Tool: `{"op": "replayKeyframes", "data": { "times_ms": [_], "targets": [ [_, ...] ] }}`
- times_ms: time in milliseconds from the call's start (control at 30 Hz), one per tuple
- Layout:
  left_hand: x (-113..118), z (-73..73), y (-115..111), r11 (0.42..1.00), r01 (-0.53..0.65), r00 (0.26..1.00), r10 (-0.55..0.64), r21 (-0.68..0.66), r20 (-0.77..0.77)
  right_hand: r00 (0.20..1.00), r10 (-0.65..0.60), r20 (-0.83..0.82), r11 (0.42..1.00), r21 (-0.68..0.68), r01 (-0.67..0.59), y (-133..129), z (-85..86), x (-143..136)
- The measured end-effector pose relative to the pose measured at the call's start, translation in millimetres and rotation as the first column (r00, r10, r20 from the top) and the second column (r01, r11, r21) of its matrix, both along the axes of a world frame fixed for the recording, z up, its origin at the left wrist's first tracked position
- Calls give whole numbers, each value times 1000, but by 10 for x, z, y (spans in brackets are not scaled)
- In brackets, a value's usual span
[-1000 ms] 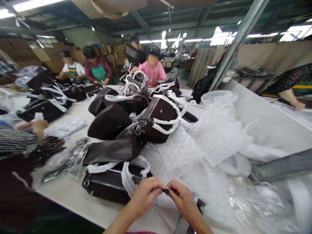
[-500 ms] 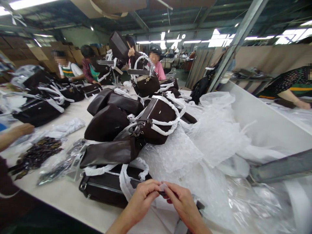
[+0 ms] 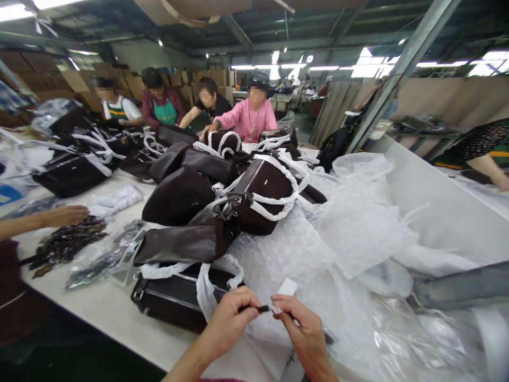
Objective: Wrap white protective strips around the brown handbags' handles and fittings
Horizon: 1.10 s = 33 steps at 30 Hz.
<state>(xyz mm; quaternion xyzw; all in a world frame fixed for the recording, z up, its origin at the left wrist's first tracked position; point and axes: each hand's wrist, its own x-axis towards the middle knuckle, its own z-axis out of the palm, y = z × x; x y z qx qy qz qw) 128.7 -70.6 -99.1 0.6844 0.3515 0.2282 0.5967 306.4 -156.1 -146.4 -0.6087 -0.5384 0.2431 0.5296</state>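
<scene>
Between thumb and fingers, my left hand point(image 3: 231, 318) pinches a small dark strip point(image 3: 262, 309) whose end points right. Close beside it, my right hand point(image 3: 299, 324) is closed on a small white piece of paper or film point(image 3: 277, 310); a larger white slip point(image 3: 288, 287) shows just above its fingers. The two hands are slightly apart over the table's front. Just behind my left hand lies a dark brown handbag point(image 3: 170, 300) on its side, its handles wrapped in white point(image 3: 204, 292). Another dark bag point(image 3: 178, 244) rests against it.
Several more dark handbags point(image 3: 262, 196) are piled behind. Clear bubble wrap point(image 3: 286, 249) and plastic bags point(image 3: 413, 329) spread along the right, beside a white panel point(image 3: 445, 196). At left, a co-worker's hand point(image 3: 69, 215) is over dark straps point(image 3: 75, 236). Other people stand across the table.
My hands have drawn apart, leaving the dark strip in my left and the white piece in my right. The co-worker's hand at left moved right over the straps. Bags held up at the back came down.
</scene>
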Motion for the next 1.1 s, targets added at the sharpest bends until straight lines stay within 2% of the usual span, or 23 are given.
{"op": "replayKeyframes", "data": {
  "times_ms": [100, 200, 400, 533, 667, 767, 867, 1100],
  "targets": [
    [20, 2, 20, 1000, 7, 999, -7, -16, -42, 989, -61, 133, 992, 118, 45, -3, -64, 33],
    [45, 0, 49, 998, 3, 998, -7, -58, -69, 965, -93, 246, 982, 180, 48, 3, -87, 58],
    [64, -17, 85, 986, -18, 997, 4, -168, -83, 931, -114, 346, 961, 278, 14, 57, -82, 48],
    [48, -10, 89, 978, 1, 998, -15, -210, -67, 941, -124, 314, 967, 250, 44, 92, -82, 22],
    [43, 19, 105, 970, 14, 997, -31, -244, -67, 980, -138, 140, 981, 155, 116, 102, -126, -19],
    [55, 21, 120, 964, 3, 995, -29, -264, -95, 990, -135, 49, 982, 143, 126, 104, -169, -46],
    [73, -7, 131, 958, -14, 993, -21, -285, -118, 990, -121, 68, 979, 175, 107, 103, -209, -43],
    [108, -78, 150, 928, -55, 994, 14, -367, -113, 972, -82, 221, 979, 202, 37, 114, -289, 26]
  ]
}}
